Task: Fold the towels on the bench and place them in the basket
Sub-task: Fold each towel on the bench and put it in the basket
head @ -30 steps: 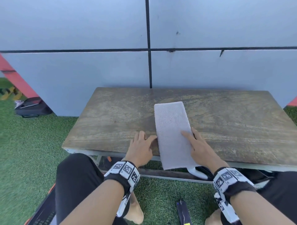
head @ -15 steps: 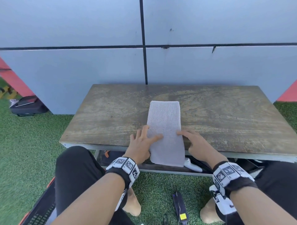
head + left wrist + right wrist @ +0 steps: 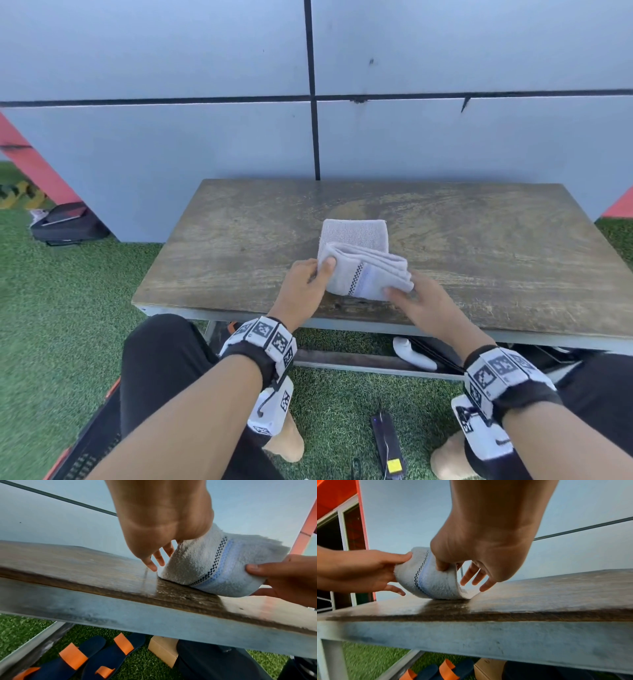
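Note:
A pale grey towel [image 3: 356,260] with a blue stripe and a dark checked line lies folded narrow on the wooden bench [image 3: 239,246]. Its near end is lifted and curls back over the far half. My left hand [image 3: 318,270] pinches the left corner of that raised end, thumb on top. My right hand [image 3: 407,289] pinches the right corner. In the left wrist view my left hand [image 3: 163,536] holds the towel [image 3: 214,566] just above the bench's front edge. The right wrist view has my right hand [image 3: 447,561] with its thumb pressed into the towel [image 3: 426,582]. A dark basket [image 3: 85,445] with an orange rim shows partly at the lower left.
A grey panelled wall [image 3: 205,137] stands right behind the bench. Under the bench lie navy and orange sandals [image 3: 96,654], a cardboard box [image 3: 163,650] and a white object [image 3: 411,354]. A black bag [image 3: 68,224] and a dark device [image 3: 388,445] lie on the green turf.
The towel lay flat as a long strip overhanging the front edge, hands beside it. Both hands have taken hold of its near end and lifted it back over the far half.

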